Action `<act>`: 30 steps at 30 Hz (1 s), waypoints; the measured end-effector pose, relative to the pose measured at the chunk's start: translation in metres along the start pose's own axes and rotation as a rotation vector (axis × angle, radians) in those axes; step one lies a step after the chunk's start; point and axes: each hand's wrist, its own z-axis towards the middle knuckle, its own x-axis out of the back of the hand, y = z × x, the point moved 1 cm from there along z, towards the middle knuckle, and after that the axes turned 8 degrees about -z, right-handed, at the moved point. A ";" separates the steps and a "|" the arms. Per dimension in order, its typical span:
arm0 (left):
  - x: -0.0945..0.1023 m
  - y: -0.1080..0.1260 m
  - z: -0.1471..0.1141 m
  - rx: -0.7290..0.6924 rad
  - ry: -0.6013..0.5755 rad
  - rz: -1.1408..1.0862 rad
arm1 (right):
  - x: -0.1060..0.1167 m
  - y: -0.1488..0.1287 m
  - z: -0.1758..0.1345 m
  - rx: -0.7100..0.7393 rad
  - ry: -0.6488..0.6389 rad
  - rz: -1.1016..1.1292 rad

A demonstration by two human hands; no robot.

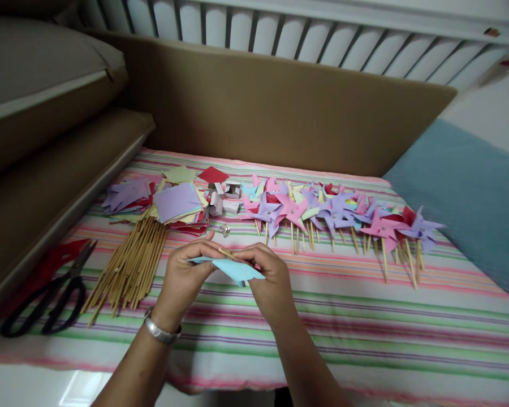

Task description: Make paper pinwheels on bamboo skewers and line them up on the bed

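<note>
Between my two hands is a light-blue paper pinwheel (pixel 236 270), with the tip of a wooden stick (pixel 228 254) against its far side. My left hand (pixel 194 261) is closed on the pinwheel's left part, thumb below and fingers behind. My right hand (pixel 268 270) is closed around its right side, fingertips at the stick; most of the stick is hidden. Just beyond my hands lies a small heap of silver metal fasteners (pixel 224 230). Behind it are small opened boxes (pixel 224 198).
Left of my hands are a bundle of sticks (pixel 129 265), stacked coloured paper squares (pixel 177 202) and black-handled scissors (pixel 53 297). Rows of pinwheels (pixel 335 215) lie to the right on the striped cloth (pixel 365 333). A brown board (pixel 271 107) stands behind, cushions (pixel 55 135) at the left.
</note>
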 end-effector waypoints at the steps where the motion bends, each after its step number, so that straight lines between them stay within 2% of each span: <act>1: 0.000 0.000 0.000 0.003 0.005 -0.006 | 0.000 0.000 0.000 0.000 0.004 0.002; 17: 0.001 -0.001 -0.001 0.020 0.029 -0.039 | -0.003 0.001 -0.002 0.015 0.017 0.016; 30: 0.001 -0.010 0.000 0.031 0.079 -0.096 | -0.005 0.006 0.000 -0.064 -0.003 0.058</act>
